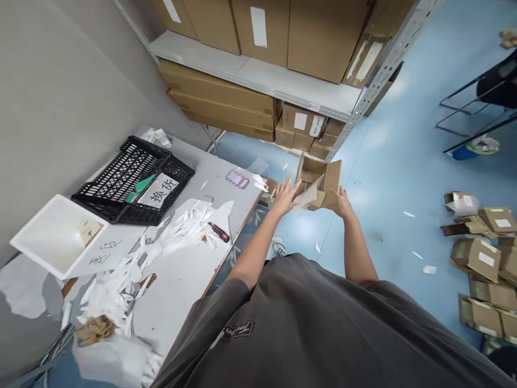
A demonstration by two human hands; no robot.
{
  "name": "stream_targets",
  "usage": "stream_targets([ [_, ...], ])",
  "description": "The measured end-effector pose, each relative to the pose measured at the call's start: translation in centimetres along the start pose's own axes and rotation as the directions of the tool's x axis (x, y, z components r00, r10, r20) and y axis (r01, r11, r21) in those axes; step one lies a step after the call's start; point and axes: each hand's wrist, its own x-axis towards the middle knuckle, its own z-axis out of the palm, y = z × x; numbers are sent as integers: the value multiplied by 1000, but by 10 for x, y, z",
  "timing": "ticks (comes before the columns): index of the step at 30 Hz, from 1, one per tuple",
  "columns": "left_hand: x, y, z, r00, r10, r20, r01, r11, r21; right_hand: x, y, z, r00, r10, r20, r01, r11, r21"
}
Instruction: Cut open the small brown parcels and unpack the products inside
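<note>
In front of my body I hold an open cardboard box (333,178) above the floor between both hands. My left hand (286,197) is at its left side, fingers spread, against the near left edge. On the right, my right hand (342,205) grips the side wall, its fingers partly hidden behind the cardboard. The box's flaps stand up, and a translucent whitish sheet (310,194) sticks out at its near side. Another piece of cardboard (268,189) is below, left of my left hand, beside the table corner.
The white table (173,291) on my left bears a black crate (133,161), a white bin (56,237), paper strips (189,215) and a red-black utility knife (218,231). Ahead stands a metal shelf (242,69) with cartons. Several cardboard boxes (480,258) lie on the floor at right.
</note>
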Motion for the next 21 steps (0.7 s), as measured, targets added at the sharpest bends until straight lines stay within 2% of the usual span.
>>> stream_targets([
  [3,-9,-9,-10,999,-29,-22,31,997,66,3,16,3,999,-9,-50,12,999,48],
  [6,-25,-20,-18,994,-102,-41,108,981,159,11,10,10,995,-65,-82,69,997,46],
  [9,-47,-34,-26,982,-175,-65,184,964,192,26,-15,18,978,-178,-106,181,983,23],
  [13,-93,-59,-44,934,-309,-182,341,923,181,54,-75,37,910,-405,-89,407,914,-3],
  [15,-128,-70,-57,882,-389,-264,440,881,171,67,-116,54,854,-518,-48,518,855,-7],
  [17,-170,-79,-70,809,-466,-359,543,826,152,76,-164,78,777,-629,9,629,777,5],
  [19,-221,-83,-83,707,-535,-463,647,754,117,76,-217,107,670,-739,70,738,673,44],
  [21,-280,-82,-92,564,-603,-564,754,655,54,67,-274,141,532,-837,128,833,544,103],
])
